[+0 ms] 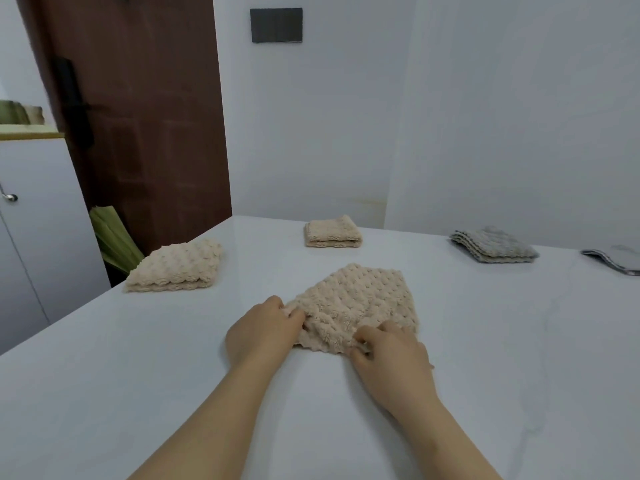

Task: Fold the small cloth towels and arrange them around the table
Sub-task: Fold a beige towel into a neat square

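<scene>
The towel (360, 299) lay mid-tabletop (138, 375), seemingly light, soft and floppy, its near edge pinched by the left hand (266, 327) and right hand (391, 355), corners probably giving the surest hold.

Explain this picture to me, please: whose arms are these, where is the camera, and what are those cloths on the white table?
There is no machine here. A person wears one camera on the head, looking down at their own arms. The left hand and right hand both grip the near edge of the bobbly beige towel lying on the white table. Three others lie folded: the left beige towel, the far beige towel and the grey towel on the right. A further grey cloth is cut off by the frame.
</scene>
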A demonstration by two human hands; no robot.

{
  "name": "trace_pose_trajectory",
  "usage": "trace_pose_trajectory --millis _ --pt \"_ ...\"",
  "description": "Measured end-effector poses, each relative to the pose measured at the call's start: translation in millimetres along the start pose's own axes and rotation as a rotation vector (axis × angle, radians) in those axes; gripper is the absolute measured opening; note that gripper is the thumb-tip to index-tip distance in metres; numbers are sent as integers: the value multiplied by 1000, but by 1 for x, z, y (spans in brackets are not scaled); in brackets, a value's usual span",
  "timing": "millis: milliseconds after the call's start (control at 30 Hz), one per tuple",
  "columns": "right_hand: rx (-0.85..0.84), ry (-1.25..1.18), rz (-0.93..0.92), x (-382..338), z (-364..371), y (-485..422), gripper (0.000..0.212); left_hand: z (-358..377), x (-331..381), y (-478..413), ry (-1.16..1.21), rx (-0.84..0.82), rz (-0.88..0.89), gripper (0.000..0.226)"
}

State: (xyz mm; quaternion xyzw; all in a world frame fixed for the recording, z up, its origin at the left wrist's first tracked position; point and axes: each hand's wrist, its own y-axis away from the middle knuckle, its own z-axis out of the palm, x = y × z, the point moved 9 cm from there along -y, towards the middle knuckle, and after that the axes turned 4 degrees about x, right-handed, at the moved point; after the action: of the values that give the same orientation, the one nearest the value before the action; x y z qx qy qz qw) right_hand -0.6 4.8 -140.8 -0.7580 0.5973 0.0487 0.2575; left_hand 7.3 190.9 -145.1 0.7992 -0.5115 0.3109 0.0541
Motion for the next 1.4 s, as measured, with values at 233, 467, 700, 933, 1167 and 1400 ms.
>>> trace_pose_trajectory --millis 233,467,700,933,1167,1400 --pt "176 -444 184 21 -14 -3 28 3 18 8 1319 -274 -180 37" --pt "226 -704 268 28 -16 -4 24 9 33 5 1177 -276 167 64" --pt "193 -811 258 24 -14 -6 30 10 35 -3 870 -130 159 15" --pt "270 -925 311 37 -22 -10 13 1 20 -9 1234 -215 -146 33" --pt "-283 -142 -114 -5 9 1 53 24 -3 9 1441 -530 -564 28" --pt "-37 -624 61 4 -27 -3 24 -7 19 2 854 -406 -15 59"
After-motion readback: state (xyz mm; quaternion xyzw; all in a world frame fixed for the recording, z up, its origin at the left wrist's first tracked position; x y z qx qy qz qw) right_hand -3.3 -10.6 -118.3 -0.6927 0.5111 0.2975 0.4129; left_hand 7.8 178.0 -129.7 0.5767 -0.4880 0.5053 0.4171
